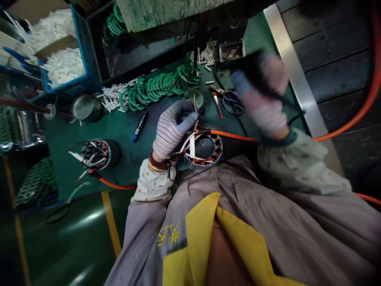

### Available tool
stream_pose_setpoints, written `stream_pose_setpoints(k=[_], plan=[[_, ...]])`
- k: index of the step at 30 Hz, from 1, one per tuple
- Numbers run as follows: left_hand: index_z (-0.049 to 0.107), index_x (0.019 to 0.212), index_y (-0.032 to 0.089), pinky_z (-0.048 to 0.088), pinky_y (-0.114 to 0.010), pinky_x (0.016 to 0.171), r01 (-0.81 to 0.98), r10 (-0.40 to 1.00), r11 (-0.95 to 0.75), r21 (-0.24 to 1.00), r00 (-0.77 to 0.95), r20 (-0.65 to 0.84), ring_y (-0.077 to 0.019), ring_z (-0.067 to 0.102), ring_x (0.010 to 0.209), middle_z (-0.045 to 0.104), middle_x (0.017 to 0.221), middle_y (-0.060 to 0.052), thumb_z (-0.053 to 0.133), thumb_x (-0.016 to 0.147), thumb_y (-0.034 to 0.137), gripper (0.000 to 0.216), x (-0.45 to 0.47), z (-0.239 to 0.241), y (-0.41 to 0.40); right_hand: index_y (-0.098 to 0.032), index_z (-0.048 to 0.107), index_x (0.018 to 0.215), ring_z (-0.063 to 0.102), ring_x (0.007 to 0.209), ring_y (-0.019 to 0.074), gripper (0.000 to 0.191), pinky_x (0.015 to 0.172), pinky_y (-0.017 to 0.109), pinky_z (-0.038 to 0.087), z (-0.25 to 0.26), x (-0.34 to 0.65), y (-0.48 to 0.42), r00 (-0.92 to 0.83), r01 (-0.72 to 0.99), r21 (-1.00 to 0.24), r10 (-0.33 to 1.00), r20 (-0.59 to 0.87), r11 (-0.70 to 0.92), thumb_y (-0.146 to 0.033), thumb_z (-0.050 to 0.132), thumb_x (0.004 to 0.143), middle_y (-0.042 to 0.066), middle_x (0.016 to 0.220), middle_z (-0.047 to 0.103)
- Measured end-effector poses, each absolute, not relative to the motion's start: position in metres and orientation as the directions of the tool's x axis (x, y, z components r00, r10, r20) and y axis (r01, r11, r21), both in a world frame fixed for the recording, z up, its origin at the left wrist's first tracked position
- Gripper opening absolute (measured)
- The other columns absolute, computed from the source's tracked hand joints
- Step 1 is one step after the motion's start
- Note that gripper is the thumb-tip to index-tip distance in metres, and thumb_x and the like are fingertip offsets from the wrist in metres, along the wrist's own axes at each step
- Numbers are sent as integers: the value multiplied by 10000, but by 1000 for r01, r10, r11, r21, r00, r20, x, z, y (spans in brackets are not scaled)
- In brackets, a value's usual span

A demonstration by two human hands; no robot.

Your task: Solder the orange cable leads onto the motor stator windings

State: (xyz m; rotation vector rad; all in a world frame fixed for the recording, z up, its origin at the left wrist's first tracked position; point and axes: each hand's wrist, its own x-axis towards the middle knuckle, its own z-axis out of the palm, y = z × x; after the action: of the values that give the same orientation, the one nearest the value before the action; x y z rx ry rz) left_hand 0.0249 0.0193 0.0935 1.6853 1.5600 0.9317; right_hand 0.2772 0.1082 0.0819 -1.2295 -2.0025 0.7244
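Observation:
My left hand (172, 129), in a striped glove, is closed in a pinch on a bundle of thin wires (195, 104) that rise from a round wound stator (205, 150) at the near edge of the green bench. White sleeved leads (192, 143) lie across the stator. My right hand (263, 95), gloved and blurred by motion, is up to the right of the stator, wrapped round a dark tool (251, 65) with a black cord trailing from it.
A second stator (97, 154) sits at the left with an orange cable (114, 184). Green coiled cords (157, 85), a blue marker (139, 127), white sleeves in a blue crate (64, 65), a metal cup (86, 107), a small metal tray (231, 51) and pliers (218, 104) lie about.

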Motion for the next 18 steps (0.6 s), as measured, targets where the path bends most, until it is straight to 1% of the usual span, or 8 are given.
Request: stream_pose_setpoints(k=[2, 5, 7, 9, 11, 14, 16, 18], plan=[[839, 1180, 290, 748, -445, 996, 546, 996, -88, 833, 46, 75, -309, 883, 1109, 888, 1123, -45, 772, 1214, 678, 395, 26, 94, 22, -249, 909, 1382, 790, 1305, 401, 488, 1194, 638, 663, 84, 270, 76, -336, 611, -666, 902, 271, 428, -556, 545, 1274, 179, 1365, 878], [844, 1165, 301, 751, -478, 1033, 577, 997, -75, 813, 53, 55, -335, 886, 1169, 888, 1118, -44, 798, 1199, 693, 396, 26, 97, 24, -261, 949, 1430, 808, 1299, 405, 415, 1146, 636, 685, 93, 259, 50, -415, 669, -572, 877, 242, 475, -462, 648, 1228, 154, 1372, 878], [842, 1170, 303, 753, -500, 1052, 591, 997, -72, 803, 55, 49, -348, 884, 1196, 888, 1121, -42, 804, 1195, 702, 401, 26, 98, 24, -347, 944, 1473, 790, 1360, 441, 410, 1185, 696, 678, 100, 255, 51, -432, 682, -574, 883, 183, 453, -534, 684, 1216, 126, 1429, 866], [840, 1174, 301, 751, -506, 1060, 587, 997, -81, 805, 57, 59, -349, 883, 1203, 889, 1129, -47, 788, 1206, 698, 401, 26, 96, 24, -415, 945, 1443, 764, 1445, 473, 415, 1247, 739, 660, 107, 254, 62, -454, 704, -572, 886, 94, 422, -637, 687, 1206, 105, 1493, 854], [838, 1171, 298, 747, -500, 1055, 572, 995, -96, 814, 57, 78, -344, 884, 1190, 889, 1139, -55, 766, 1222, 694, 405, 26, 93, 23, -376, 948, 1403, 746, 1503, 485, 434, 1295, 748, 642, 110, 253, 75, -462, 738, -540, 886, 31, 404, -650, 670, 1213, 113, 1523, 851], [829, 1168, 293, 742, -501, 1047, 574, 995, -98, 813, 29, 100, -336, 880, 1165, 886, 1141, -60, 762, 1228, 704, 421, 25, 88, 23, -270, 920, 1399, 730, 1531, 493, 470, 1336, 772, 596, 109, 253, 93, -514, 725, -495, 855, 74, 479, -631, 684, 1213, 120, 1464, 875], [817, 1156, 295, 745, -509, 1038, 610, 994, -88, 788, 3, 108, -331, 868, 1141, 881, 1115, -54, 781, 1220, 702, 413, 24, 87, 22, -299, 905, 1427, 723, 1539, 480, 493, 1339, 775, 585, 106, 255, 97, -574, 677, -478, 808, 134, 560, -671, 655, 1222, 80, 1449, 881], [805, 1153, 309, 746, -526, 1029, 657, 989, -97, 747, -22, 147, -319, 847, 1103, 874, 1096, -43, 789, 1225, 633, 332, 25, 88, 20, -361, 904, 1461, 719, 1542, 483, 505, 1299, 783, 606, 105, 261, 90, -576, 680, -430, 796, 186, 593, -666, 558, 1256, 63, 1504, 866]])
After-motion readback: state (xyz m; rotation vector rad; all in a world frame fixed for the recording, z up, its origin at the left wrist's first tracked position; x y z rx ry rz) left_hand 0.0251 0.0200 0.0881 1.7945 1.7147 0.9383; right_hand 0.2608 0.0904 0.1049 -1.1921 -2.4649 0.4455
